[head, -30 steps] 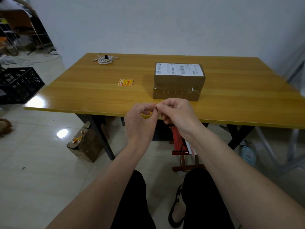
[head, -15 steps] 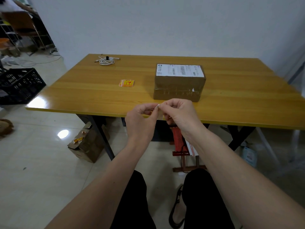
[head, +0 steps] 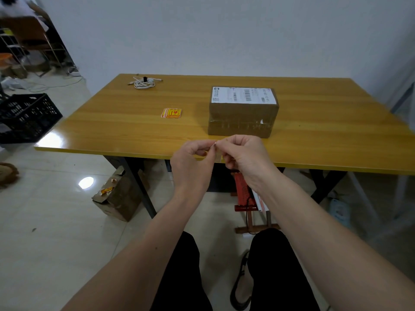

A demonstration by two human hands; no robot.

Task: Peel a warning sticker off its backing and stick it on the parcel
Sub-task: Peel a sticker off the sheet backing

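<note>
A brown taped parcel (head: 241,117) with a white shipping label on top stands on the yellow wooden table (head: 314,140). A small stack of yellow-and-red warning stickers (head: 171,113) lies on the table to the parcel's left. My left hand (head: 193,158) and my right hand (head: 243,157) meet in front of the table's near edge, fingertips pinched together on a small sticker piece (head: 216,152). Only a pale sliver of it shows between the fingers; its printed face is hidden.
A coiled white cable (head: 144,82) lies at the table's far left. Below the table are an open cardboard box (head: 119,196) on the floor and a red object (head: 242,189). A black crate (head: 24,117) stands to the left. My knees are below the hands.
Both hands stay pinched together at the table's near edge. A little more of the pale piece shows between the fingers than a second ago.
</note>
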